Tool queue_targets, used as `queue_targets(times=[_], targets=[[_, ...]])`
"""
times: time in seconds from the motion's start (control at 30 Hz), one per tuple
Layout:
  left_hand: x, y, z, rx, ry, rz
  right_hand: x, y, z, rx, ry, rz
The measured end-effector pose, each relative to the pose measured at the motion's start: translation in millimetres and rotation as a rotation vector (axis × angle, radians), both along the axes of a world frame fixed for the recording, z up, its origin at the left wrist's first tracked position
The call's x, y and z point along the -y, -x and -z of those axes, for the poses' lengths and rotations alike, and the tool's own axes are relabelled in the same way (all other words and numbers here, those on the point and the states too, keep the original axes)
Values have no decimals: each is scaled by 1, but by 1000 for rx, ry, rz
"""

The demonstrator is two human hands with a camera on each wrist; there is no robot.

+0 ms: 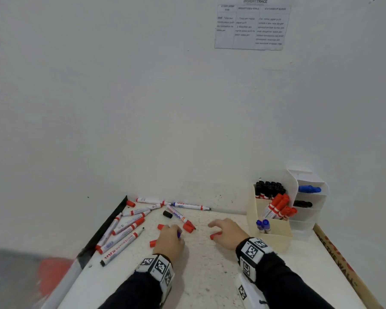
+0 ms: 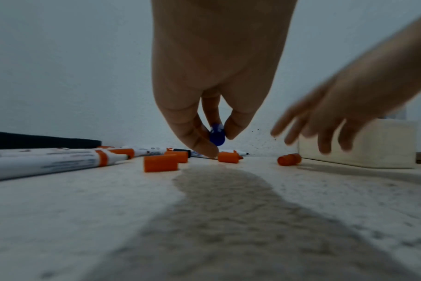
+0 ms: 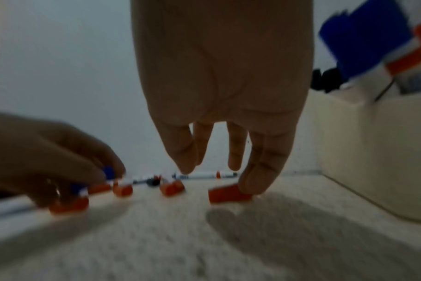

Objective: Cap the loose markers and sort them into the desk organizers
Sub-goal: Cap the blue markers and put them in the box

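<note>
left hand (image 2: 216, 76): thumb and fingers (image 2: 187, 131) pinch a small blue cap (image 2: 217, 136) just above the counter (image 1: 210, 275), near its middle. right hand (image 1: 228, 234): fingers (image 3: 262, 171) loosely spread and pointing down, one fingertip touching a loose red cap (image 3: 230, 194) that lies on the counter; the others hang free of it and hold nothing.

more red caps (image 2: 160, 163) lie scattered on the counter around and beyond the left hand, and one black cap (image 1: 167, 214) lies further back. toward the counter's far left corner, a loose heap of markers (image 1: 125, 230) lies along the left edge, some red-capped, at least two with bare tips; two more markers (image 1: 191, 205) lie along the far edge against the wall.

at the far right corner stands a cream organizer (image 1: 274, 233): black-capped markers (image 1: 269, 189) in its rear compartment, red-capped markers (image 1: 280, 207) leaning in the middle one, blue-capped markers (image 1: 263, 225) in the front one. just beside it, against the wall, a white tiered organizer (image 1: 308, 224) holds a blue marker (image 1: 310, 189) on an upper tier and a black marker (image 1: 302, 204) on the tier below.

both wrists carry bands with black-and-white coded squares (image 1: 252, 250).
</note>
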State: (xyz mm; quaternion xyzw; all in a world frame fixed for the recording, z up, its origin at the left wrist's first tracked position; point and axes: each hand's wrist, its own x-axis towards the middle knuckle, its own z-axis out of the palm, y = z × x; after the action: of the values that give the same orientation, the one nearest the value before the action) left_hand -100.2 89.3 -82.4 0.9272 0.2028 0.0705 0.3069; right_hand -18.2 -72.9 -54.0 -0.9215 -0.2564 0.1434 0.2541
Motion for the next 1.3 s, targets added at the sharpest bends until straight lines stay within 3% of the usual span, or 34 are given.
queue_targets(times=[0.1, 0.27, 0.43, 0.57, 0.67, 0.8, 0.93, 1.1, 1.3], targets=[[-21, 7, -1, -6, -1, -14, -13, 0, 22, 25, 128, 15], [-43, 6, 2, 24, 12, -23, -28, -27, 31, 172, 130, 92], [-50, -2, 5, 28, 25, -36, -38, -52, 30, 291, 368, 128], [-52, -7, 9, 32, 36, -47, -55, -61, 34, 232, 342, 19], [-53, -10, 11, 34, 48, -52, -66, -64, 39, 163, 393, 36], [-55, -12, 11, 26, 63, -61, -70, -68, 38, 226, 454, 47], [-56, -12, 11, 13, 77, -66, -68, -71, 39, 175, 418, -13], [-53, -10, 9, 10, 71, -64, -66, -68, 35, 271, 414, 52], [-50, -9, 8, 16, 46, -58, -57, -62, 33, 275, 267, 44]])
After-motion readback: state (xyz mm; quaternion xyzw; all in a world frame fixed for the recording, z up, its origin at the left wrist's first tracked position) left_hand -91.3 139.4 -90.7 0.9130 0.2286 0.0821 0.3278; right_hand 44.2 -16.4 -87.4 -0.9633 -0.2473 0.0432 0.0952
